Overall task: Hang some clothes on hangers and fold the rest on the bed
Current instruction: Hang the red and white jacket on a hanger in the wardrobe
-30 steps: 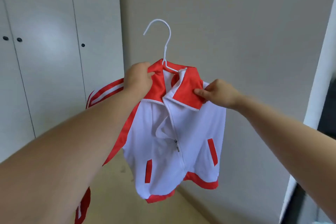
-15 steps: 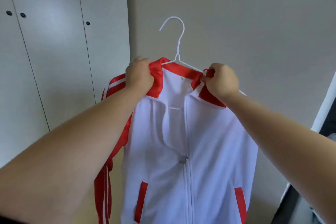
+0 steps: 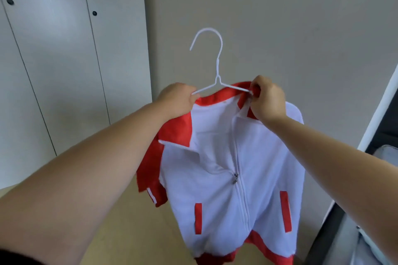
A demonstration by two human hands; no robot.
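A white zip-up jacket (image 3: 254,157) with red collar, red sleeves and red pocket trims hangs in the air in front of me on a white wire hanger (image 3: 217,66). My left hand (image 3: 176,99) grips the hanger's left arm together with the red shoulder of the jacket. My right hand (image 3: 267,99) pinches the red collar against the hanger's right arm. The jacket's left front flap has fallen open below my left hand, and its zipper pull hangs at mid-chest. The hook points up and to the left.
White wardrobe doors (image 3: 64,60) with small dark knobs stand shut on the left. A plain beige wall (image 3: 280,17) is behind the jacket. Wooden floor (image 3: 129,221) lies below. A white frame edge (image 3: 374,118) and dark furniture are at the right.
The jacket and hanger have shifted right and lower in view. My left hand has moved from the collar to the hanger's left arm, and the left front flap has dropped open.
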